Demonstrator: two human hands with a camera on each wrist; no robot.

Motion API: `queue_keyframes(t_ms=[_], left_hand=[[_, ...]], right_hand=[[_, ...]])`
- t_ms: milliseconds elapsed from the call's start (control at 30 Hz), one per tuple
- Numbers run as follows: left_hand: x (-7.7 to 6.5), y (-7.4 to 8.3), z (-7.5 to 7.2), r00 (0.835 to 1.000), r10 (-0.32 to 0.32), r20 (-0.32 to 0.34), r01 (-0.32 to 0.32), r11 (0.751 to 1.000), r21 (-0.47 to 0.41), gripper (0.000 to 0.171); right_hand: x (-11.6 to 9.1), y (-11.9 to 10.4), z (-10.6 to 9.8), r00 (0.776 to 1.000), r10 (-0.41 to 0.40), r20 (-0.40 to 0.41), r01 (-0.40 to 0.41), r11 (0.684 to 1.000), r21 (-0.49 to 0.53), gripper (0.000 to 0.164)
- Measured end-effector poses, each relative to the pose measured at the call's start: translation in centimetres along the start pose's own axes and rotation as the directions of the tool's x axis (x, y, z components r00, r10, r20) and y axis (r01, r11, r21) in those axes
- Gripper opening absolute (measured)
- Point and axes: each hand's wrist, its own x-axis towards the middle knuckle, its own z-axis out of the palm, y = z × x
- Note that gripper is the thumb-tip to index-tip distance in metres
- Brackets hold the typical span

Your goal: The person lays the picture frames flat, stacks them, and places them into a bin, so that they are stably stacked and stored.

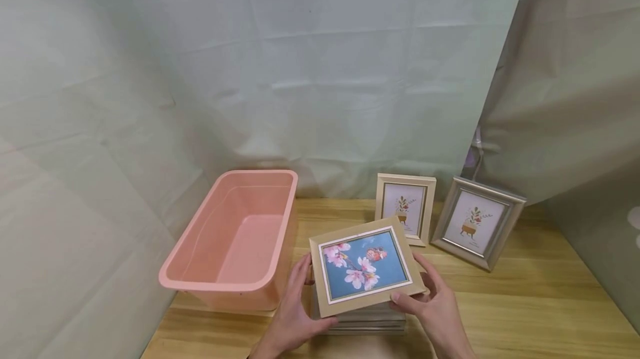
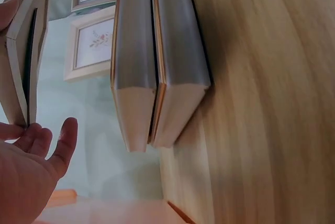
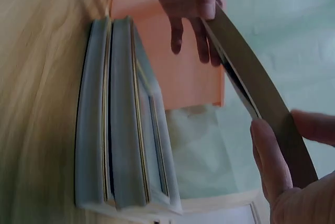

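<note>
Both hands hold a light wooden picture frame (image 1: 362, 270) with a blossom-and-butterfly print facing up. It is tilted and raised over a stack of silver-grey picture frames (image 1: 367, 323). My left hand (image 1: 296, 314) pinches its left end, thumb at the near edge and fingers at the side. At the right end, my right hand (image 1: 436, 309) grips it with the thumb on the near border. The right wrist view shows the held frame edge-on, apart from the stacked frames (image 3: 118, 124). Much of the stack is hidden from above by the held frame.
A pink plastic tub (image 1: 250, 253) stands to the left on the wooden table (image 1: 550, 309). Behind the hands, a cream picture frame (image 1: 426, 209) and a silver picture frame (image 1: 475, 223) stand upright, both with plant prints. Pale sheeting (image 1: 340, 98) hangs at the back and sides.
</note>
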Motion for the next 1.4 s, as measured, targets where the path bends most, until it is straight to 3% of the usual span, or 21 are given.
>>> queue_keyframes(t_ms=[100, 300, 600, 800, 1400], left_hand=[[-0.1, 0.0, -0.2, 0.999, -0.03, 0.012, 0.03, 1.0, 0.006, 0.136], [-0.1, -0.3, -0.5, 0.999, -0.024, 0.025, 0.024, 0.999, 0.035, 0.133], [0.0, -0.7, -0.6, 0.992, -0.08, 0.095, 0.077, 0.996, 0.035, 0.132], [0.1, -1.0, -0.6, 0.976, -0.142, 0.162, 0.143, 0.99, 0.008, 0.134], [0.0, -2.3, -0.7, 0.956, -0.179, 0.233, 0.165, 0.983, 0.077, 0.131]], right_hand=[[0.0, 0.1, -0.3, 1.0, -0.026, 0.01, 0.027, 0.996, -0.083, 0.101], [0.3, 0.4, -0.9, 0.996, -0.082, 0.034, 0.088, 0.96, -0.265, 0.104], [0.8, 1.7, -1.2, 0.986, -0.16, 0.052, 0.168, 0.922, -0.349, 0.105], [1.0, 2.7, -1.2, 0.986, -0.158, 0.046, 0.163, 0.898, -0.41, 0.105], [1.3, 4.5, -1.1, 0.988, -0.152, 0.042, 0.152, 0.845, -0.513, 0.099]])
